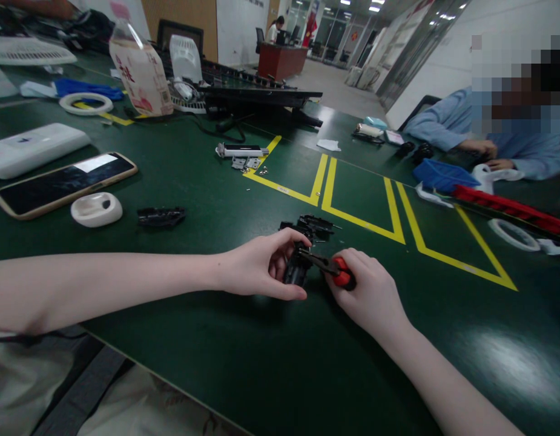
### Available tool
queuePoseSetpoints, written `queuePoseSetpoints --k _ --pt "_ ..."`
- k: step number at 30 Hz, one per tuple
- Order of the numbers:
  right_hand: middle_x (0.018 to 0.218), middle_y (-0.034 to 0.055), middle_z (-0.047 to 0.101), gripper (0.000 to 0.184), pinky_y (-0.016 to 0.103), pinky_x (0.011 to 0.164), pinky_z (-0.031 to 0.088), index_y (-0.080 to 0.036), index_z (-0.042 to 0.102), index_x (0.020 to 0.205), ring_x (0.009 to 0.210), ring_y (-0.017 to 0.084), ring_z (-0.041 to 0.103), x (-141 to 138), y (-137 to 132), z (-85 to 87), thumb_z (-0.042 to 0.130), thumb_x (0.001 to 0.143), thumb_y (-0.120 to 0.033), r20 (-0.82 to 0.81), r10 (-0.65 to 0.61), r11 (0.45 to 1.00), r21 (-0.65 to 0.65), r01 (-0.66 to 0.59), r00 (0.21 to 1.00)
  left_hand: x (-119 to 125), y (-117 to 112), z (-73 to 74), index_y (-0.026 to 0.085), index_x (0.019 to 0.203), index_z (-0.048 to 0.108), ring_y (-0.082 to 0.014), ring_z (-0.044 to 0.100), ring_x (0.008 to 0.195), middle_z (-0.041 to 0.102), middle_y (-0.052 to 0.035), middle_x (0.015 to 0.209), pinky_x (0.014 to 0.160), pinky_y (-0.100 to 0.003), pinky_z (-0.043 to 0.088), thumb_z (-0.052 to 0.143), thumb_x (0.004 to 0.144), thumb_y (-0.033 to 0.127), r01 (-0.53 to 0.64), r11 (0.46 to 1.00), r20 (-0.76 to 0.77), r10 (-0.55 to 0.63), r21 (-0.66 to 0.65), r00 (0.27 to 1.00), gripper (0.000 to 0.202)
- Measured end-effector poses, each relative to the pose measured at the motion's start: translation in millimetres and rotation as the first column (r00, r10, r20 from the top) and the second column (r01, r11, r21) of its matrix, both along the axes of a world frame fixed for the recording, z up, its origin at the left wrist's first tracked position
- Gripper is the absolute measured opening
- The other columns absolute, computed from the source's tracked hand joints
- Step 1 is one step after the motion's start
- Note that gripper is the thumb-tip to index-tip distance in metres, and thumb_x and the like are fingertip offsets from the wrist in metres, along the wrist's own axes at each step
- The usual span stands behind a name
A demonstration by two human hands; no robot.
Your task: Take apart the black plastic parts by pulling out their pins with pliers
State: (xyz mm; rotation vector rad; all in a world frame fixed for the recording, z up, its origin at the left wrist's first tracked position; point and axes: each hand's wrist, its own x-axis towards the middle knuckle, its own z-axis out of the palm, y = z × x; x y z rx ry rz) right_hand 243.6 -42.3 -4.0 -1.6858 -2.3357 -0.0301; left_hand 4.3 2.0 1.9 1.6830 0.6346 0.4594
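Note:
My left hand (268, 264) is closed round a small black plastic part (296, 271), thumb below and fingers above. In my right hand (368, 281) are pliers (343, 274) with red and black handles. Their dark jaws reach left to the upper side of the black part and seem to touch it; whether they grip anything is too small to tell. Just beyond my hands lie more black plastic pieces (316, 226), partly hidden by my left fingers. Another black piece (160, 217) rests further left, above my forearm.
Left stand a white mouse-shaped shell (97, 209), a phone (66, 183), a white device (37, 148) and a bottle (141, 75). Yellow tape (365, 227) marks the green table (243, 363). Small metal parts (246, 163) lie ahead. A person (461, 118) sits at right near a blue tray (447, 175).

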Motion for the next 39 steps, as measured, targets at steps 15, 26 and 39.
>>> queuePoseSetpoints --k 15,26,39 --pt "0.079 0.0055 0.061 0.005 0.033 0.062 0.043 -0.020 0.053 0.080 0.071 0.021 0.056 -2.1 -1.9 -0.1 0.058 0.079 -0.021 0.002 -0.001 1.000 -0.019 0.001 1.000 0.0 -0.8 1.0 0.021 0.127 0.046 -0.0201 0.061 0.095 0.062 -0.0088 0.117 0.070 -0.030 0.050 0.081 0.072 0.038 -0.004 1.000 0.006 0.004 0.006 1.000 0.067" --pt "0.078 0.0051 0.061 0.007 0.032 0.061 0.041 -0.021 0.052 0.079 0.069 0.020 0.054 -1.3 -1.8 0.4 0.059 0.078 -0.021 -0.013 0.009 1.000 -0.021 -0.009 1.000 -1.0 -2.5 1.9 0.021 0.127 0.046 -0.0216 0.061 0.098 0.061 -0.0099 0.120 0.072 -0.031 0.050 0.081 0.072 0.037 -0.014 1.000 0.009 0.014 0.009 1.000 0.067" --pt "0.078 0.0052 0.061 0.005 0.032 0.061 0.041 -0.021 0.051 0.079 0.070 0.021 0.056 -3.7 -2.5 2.1 0.056 0.080 -0.022 -0.044 0.010 1.000 -0.001 -0.010 0.999 0.2 -2.7 4.6 0.020 0.124 0.049 -0.0204 0.061 0.095 0.062 -0.0083 0.117 0.072 -0.031 0.049 0.082 0.071 0.037 -0.034 0.997 0.055 0.038 -0.063 0.998 0.065"
